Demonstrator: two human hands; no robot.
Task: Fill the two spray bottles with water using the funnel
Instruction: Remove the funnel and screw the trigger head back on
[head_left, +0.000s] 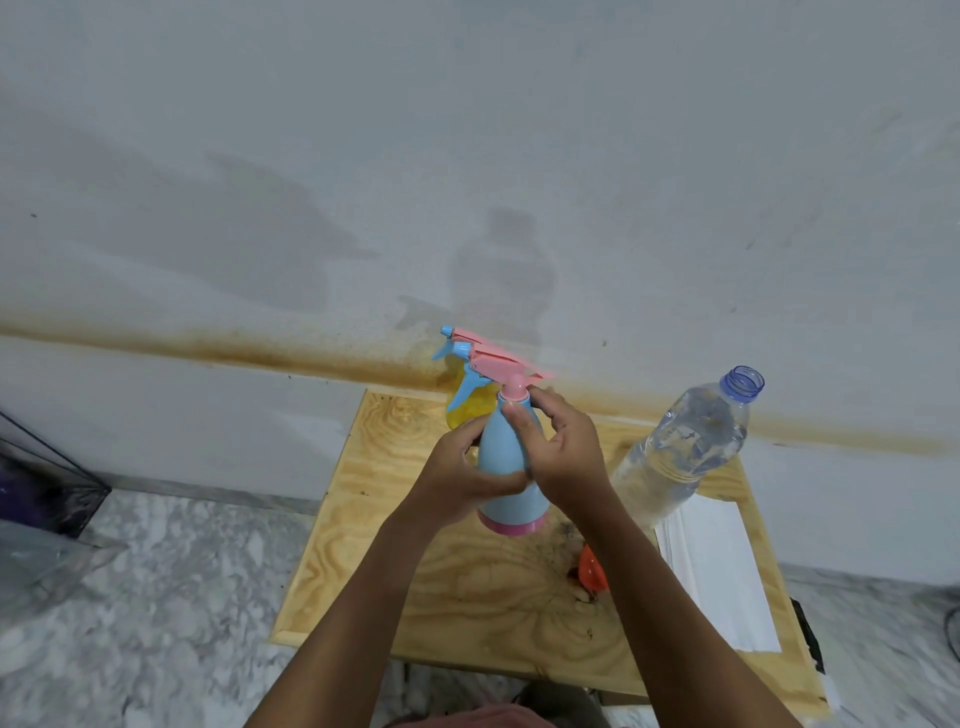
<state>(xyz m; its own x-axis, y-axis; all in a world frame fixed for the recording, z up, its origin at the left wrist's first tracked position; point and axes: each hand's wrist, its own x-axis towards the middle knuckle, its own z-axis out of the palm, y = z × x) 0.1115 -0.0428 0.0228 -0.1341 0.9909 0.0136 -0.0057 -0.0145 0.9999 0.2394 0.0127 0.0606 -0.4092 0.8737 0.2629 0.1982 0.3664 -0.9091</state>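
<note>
A blue spray bottle with a pink base and pink-and-blue trigger head stands over the wooden table. My left hand grips its body from the left. My right hand pinches the pink collar at its neck. Behind it stands a yellow spray bottle with the same kind of head, partly hidden. An uncapped clear water bottle, partly filled, stands at the right. The orange funnel lies on the table, mostly hidden under my right forearm.
A white folded cloth or paper lies on the table's right side. The small table stands against a stained white wall on a marble floor. A clear box sits on the floor at the far left.
</note>
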